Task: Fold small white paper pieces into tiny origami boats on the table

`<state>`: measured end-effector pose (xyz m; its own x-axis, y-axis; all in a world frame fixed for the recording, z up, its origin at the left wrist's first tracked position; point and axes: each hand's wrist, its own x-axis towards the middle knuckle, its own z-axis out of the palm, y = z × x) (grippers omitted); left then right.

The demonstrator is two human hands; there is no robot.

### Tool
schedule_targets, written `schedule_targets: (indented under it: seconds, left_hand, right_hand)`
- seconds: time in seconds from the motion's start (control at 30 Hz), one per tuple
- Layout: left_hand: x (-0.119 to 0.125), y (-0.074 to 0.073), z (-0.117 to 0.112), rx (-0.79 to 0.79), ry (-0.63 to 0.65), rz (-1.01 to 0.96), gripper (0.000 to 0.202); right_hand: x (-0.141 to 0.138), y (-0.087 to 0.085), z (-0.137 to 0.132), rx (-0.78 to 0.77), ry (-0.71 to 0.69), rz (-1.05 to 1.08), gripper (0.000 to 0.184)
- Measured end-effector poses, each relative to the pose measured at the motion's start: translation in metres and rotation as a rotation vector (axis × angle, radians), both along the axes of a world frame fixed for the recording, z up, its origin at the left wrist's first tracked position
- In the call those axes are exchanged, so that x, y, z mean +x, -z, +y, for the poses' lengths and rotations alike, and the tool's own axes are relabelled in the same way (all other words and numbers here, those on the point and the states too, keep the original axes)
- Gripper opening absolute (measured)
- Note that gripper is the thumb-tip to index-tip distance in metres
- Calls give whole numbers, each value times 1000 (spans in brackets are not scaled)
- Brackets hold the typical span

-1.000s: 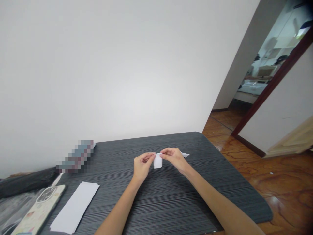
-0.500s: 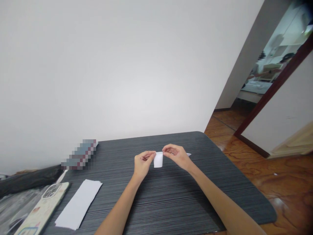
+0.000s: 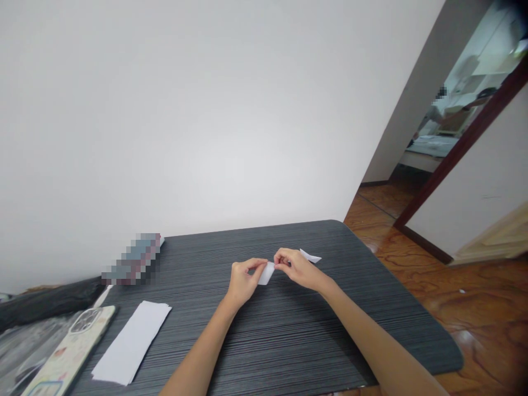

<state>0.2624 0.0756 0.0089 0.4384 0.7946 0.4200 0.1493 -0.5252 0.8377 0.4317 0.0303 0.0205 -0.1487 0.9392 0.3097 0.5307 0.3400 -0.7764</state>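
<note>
Your left hand and right hand pinch a small paper piece between closed fingertips; a paper scrap lies beyond. Paper strips lie near left on the table.

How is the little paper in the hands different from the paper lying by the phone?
The small paper is short and pinched between the left hand and right hand, above the table. The paper stack is long, flat on the table beside the phone, and untouched. Both are white.
</note>
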Motion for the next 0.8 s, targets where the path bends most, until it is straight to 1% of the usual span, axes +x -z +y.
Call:
schedule_targets:
  seconds: [0.07,0.13,0.2,0.23,0.3,0.33,0.4,0.5,0.6,0.8]
  left_hand:
    - [-1,-1,0,84,3,38,16]
    - [-2,-2,1,142,-29,51,17]
    - [-3,-3,2,171,-82,44,17]
    - [-3,-2,2,173,-97,41,17]
    - [-2,-2,2,164,-99,32,17]
    - [-2,-1,1,155,-95,26,17]
    - [-1,-1,0,137,-92,13,16]
    - [0,-2,-1,117,-94,-3,16]
    - [0,-3,-1,91,-89,-22,15]
    - [0,-3,-2,48,-98,-52,14]
  right_hand:
    - [4,2,1,16,22,-29,6]
    - [8,4,3,8,67,-5,5]
    - [11,5,5,-55,72,105,3]
    - [10,5,6,-107,38,186,7]
    - [8,3,7,-215,-44,352,17]
    - [5,3,8,-257,-61,416,19]
    - [1,3,8,-303,-40,499,20]
    - [-2,5,8,-318,8,572,20]
    - [-2,6,9,-327,20,625,19]
    - [-3,6,10,-331,40,665,16]
